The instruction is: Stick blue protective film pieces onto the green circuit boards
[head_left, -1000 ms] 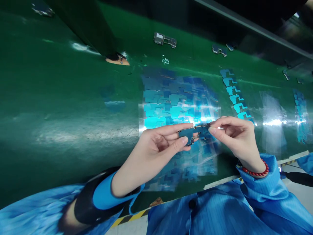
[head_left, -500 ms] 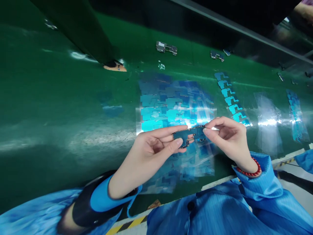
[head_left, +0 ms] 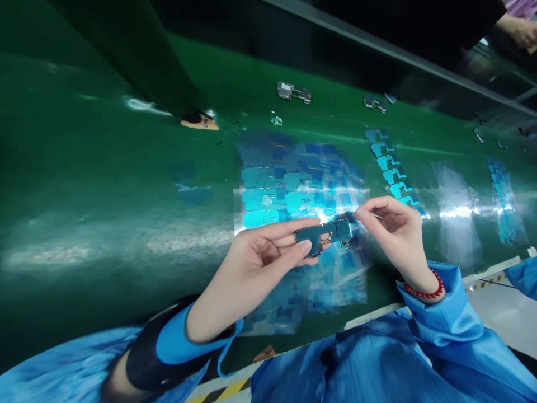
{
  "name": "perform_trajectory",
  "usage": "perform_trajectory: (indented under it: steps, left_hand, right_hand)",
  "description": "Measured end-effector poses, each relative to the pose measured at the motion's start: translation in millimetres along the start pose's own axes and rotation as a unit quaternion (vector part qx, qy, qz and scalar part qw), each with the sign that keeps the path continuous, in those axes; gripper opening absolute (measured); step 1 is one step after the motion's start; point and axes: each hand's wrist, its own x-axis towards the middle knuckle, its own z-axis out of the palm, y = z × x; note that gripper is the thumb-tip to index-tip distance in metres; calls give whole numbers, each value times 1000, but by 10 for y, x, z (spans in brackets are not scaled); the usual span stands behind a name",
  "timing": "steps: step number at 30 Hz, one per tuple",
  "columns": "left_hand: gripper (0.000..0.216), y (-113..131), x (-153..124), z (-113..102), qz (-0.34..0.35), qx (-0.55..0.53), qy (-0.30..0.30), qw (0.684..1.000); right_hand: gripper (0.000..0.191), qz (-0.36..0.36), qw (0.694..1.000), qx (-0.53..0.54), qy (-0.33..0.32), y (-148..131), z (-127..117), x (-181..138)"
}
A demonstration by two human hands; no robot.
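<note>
My left hand [head_left: 268, 252] is closed around the left end of a circuit board [head_left: 310, 238], with the thumb on top and the fingers along its edges. The board is dark blue-green, has a cutout in its lower side and small parts along its rim, and is held in the air. Just right of the board's free end, my right hand [head_left: 388, 224] pinches thumb and forefinger together, apart from the board. A small, dark, blurred bit shows at those fingertips; its kind is unclear. Beneath both hands lie clear sheets with blue film pieces [head_left: 260, 198].
A strip of blue film pieces [head_left: 392, 168] and clear sheets [head_left: 455, 207] lie to the right on the green mat [head_left: 104, 168]. More circuit boards [head_left: 293, 92] lie along the back. A dark post [head_left: 168, 73] stands at left. Another person's hand [head_left: 522, 33] shows top right.
My right fingertips have come off the board's right end and now sit slightly away from it. The left hand still grips the board. The view has shifted slightly.
</note>
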Motion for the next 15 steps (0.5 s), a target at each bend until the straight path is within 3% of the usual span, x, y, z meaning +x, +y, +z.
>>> perform_trajectory:
  steps: [7,15]
  left_hand:
    - [45,-118,57,-4,5,-53,-17,998]
    - [55,-142,78,1,4,-87,-27,996]
  right_hand:
    - [13,64,993,46,-86,85,46,-20]
    - [33,97,985,64,-127,216,48,-8]
